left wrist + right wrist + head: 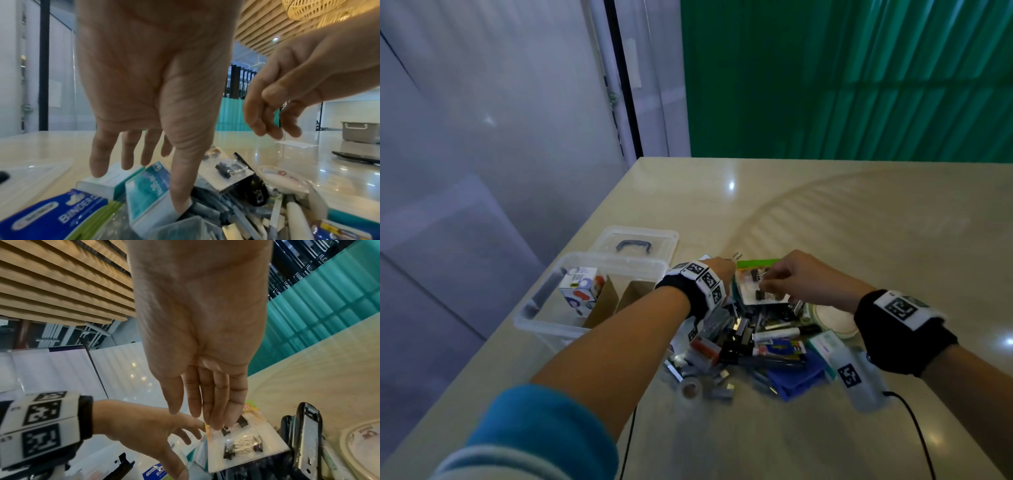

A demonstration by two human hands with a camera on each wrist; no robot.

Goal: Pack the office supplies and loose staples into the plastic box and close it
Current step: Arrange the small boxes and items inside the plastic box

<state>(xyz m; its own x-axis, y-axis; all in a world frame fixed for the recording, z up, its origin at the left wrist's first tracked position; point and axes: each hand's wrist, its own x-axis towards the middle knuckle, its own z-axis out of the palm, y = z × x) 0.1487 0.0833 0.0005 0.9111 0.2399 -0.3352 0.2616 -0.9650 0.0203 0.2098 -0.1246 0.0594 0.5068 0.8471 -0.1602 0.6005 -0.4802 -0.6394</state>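
While both hands are hovering with fingers loosely spread and holding nothing, the right hand [796, 278] is reaching down onto the clear binder-clip pack [243, 441], at twelve o'clock of the supply pile [753, 339]; it is looking light, stiff and slick, best pinched by its edges. Beside it at nine o'clock, the left hand [717, 272] is poised, and the open plastic box [541, 317] is waiting at nine o'clock of the pile on a glossy pale table [825, 212], beside frosted panels and a green wall.
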